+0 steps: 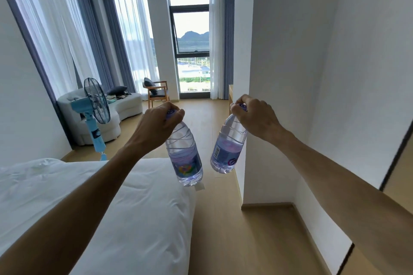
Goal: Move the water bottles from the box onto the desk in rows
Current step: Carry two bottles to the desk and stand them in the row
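Both arms are stretched out in front of me, each carrying a clear plastic water bottle by its purple cap. My left hand (156, 121) grips the cap of one water bottle (184, 154), which hangs over the bed's corner. My right hand (253, 116) grips the cap of a second water bottle (228, 149), hanging close to the wall's corner. The two bottles hang side by side in the air, a small gap between them. No box is in view. A sliver of a wooden desk (230, 91) peeks out behind the wall corner.
A bed with a white duvet (116, 207) fills the lower left. A white wall (290, 73) juts out on the right, leaving a wooden-floor aisle (214, 219) between. Further off stand a blue fan (95, 109), a white sofa (125, 105) and a wooden chair (156, 90) by the windows.
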Available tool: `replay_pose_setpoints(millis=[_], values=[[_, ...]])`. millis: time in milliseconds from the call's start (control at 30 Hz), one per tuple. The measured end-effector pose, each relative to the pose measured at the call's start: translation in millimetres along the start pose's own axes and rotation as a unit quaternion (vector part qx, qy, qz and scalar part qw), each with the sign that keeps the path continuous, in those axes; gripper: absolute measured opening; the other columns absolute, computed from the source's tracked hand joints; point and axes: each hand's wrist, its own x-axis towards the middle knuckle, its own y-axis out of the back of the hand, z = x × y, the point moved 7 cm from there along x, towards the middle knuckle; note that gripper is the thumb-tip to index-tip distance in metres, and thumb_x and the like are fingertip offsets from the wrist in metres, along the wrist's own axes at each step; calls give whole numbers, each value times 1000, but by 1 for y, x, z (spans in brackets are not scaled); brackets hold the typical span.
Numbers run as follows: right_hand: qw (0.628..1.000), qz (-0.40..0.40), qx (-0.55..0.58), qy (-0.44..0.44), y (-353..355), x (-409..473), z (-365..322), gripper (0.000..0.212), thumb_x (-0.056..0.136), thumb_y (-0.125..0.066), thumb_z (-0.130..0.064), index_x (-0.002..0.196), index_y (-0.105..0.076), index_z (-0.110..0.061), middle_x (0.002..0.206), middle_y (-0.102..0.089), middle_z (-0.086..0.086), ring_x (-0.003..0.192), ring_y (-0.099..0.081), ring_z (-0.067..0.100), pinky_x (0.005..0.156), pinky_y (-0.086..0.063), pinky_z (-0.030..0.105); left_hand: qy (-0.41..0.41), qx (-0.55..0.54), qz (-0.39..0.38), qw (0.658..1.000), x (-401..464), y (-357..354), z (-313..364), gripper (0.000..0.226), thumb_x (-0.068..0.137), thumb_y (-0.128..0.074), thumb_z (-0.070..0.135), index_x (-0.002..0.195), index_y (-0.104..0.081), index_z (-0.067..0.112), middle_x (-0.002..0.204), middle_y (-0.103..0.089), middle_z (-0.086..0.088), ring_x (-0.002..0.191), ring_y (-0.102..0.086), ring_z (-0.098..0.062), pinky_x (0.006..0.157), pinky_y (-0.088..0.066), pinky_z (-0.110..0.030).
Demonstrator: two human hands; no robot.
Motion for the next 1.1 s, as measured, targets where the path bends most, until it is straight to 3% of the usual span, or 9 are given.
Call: replay_pose_setpoints(millis=[200,300,367,467,567,667,833,967,1100], values=[[999,-11,36,19,-65,100,54,26,98,-46,-35,106,-60,-14,86,-61,-1,72,-57,17,54,-37,17,10,6,1,1000,85,-55,-59,25,98,-52,26,105,-61,4,81,-60,-4,63,-53,-7,54,-38,-13],[998,-20,46,23,-93,153,80,22,96,-46,-34,101,-59,-16,87,-63,2,75,-59,21,59,-45,24,26,3,-5,1000,132,-81,-86,26,99,-51,26,108,-61,3,85,-61,-6,66,-55,-10,58,-42,-17],[998,-20,54,24,-111,188,95,20,96,-47,-35,99,-57,-17,88,-63,1,76,-60,21,65,-52,29,33,3,4,999,164,-96,-104,25,99,-51,25,108,-61,4,83,-58,0,67,-54,-4,57,-40,-13],[998,-25,60,24,-140,235,118,22,97,-47,-35,101,-58,-16,88,-61,-1,76,-59,21,66,-51,29,47,4,17,999,206,-117,-133,24,99,-51,25,107,-61,6,78,-54,7,65,-53,-3,52,-38,-7],[997,-26,68,20,-171,279,140,22,97,-48,-34,101,-58,-14,87,-61,0,76,-59,21,67,-51,30,58,1,26,998,248,-140,-164,25,99,-50,27,106,-61,6,76,-54,5,64,-52,-4,54,-36,-11],[997,-26,67,24,-206,323,158,19,97,-49,-32,96,-56,-15,85,-61,1,72,-57,21,60,-42,24,63,3,30,998,289,-165,-202,25,99,-50,30,103,-61,8,73,-54,10,62,-53,-5,54,-38,-17],[998,-31,53,29,-271,402,186,23,97,-49,-33,98,-59,-12,84,-60,0,71,-57,21,58,-42,23,50,-4,12,999,359,-209,-268,22,99,-50,31,99,-60,11,77,-60,-2,67,-59,-19,58,-45,-21],[998,-34,54,21,-320,471,206,26,98,-48,-34,102,-60,-12,85,-61,-1,71,-57,18,59,-47,24,36,-21,12,999,421,-238,-322,15,99,-50,29,94,-56,16,71,-56,6,62,-56,-12,52,-43,-11],[998,-17,58,-4,-359,548,231,27,98,-49,-36,105,-60,-12,86,-58,-4,72,-55,15,55,-39,15,33,-26,-5,999,492,-265,-379,15,99,-49,33,94,-55,19,74,-58,5,65,-57,-10,57,-45,-18]])
